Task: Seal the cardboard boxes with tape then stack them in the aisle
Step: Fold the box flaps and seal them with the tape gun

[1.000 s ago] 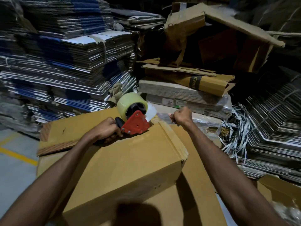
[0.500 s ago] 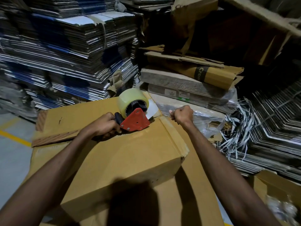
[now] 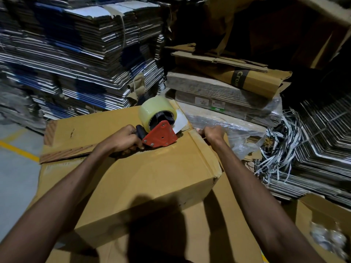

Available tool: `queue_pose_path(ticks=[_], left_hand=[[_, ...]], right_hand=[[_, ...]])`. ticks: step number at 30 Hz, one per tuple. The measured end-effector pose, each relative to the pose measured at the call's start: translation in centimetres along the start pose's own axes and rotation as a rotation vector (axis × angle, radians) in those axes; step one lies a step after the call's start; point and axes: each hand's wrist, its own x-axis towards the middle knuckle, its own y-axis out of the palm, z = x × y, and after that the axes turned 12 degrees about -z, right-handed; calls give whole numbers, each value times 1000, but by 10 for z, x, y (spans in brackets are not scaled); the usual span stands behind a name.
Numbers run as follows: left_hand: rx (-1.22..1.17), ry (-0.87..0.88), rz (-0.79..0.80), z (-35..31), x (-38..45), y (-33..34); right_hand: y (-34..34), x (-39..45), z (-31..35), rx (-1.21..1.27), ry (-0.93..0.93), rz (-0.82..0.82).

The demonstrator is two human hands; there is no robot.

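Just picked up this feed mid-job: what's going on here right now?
A person is taping a cardboard box shut. The left hand grips the handle of a red tape dispenser, which sits on the box's top seam near the far edge. The right hand grips the box's far right corner. Clear tape appears to lie along the seam by the dispenser. Stacks of flattened cartons stand behind.

Head camera, one wide-angle view, looking forward and down

It sits close above a cardboard box point(image 3: 144, 179) filling the centre and lower frame, both forearms reaching in from the bottom corners; flattened carton stacks point(image 3: 79, 54) bend across the upper left, the floor point(image 3: 13, 168) shows at the left edge.
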Motion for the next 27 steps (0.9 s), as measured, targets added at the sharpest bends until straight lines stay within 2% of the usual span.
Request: queue_pose_path(ticks=[4,8,11,13,15,20,27], left_hand=[[-2,-7,-1,1,-1,-1],[16,-16,-12,0,-3,0],[36,-2,-26,-2,-6,1],[50,8,-48,-1,-5,0],[81,26,-89,0,-5,0],[149,78,-214,0,-7,4],[288,170,-243,-18,-6,-7]], right_hand=[[3,-8,0,-69,57,41],[1,-5,-17,-208,-53,60],[-3,-6,-13,-86,-146,66],[-5,-12,5,2,-145,92],[-2,-22,23,-50,-158,120],[20,-39,24,-167,-173,-89],[22,-43,17,-151,-198,-106]])
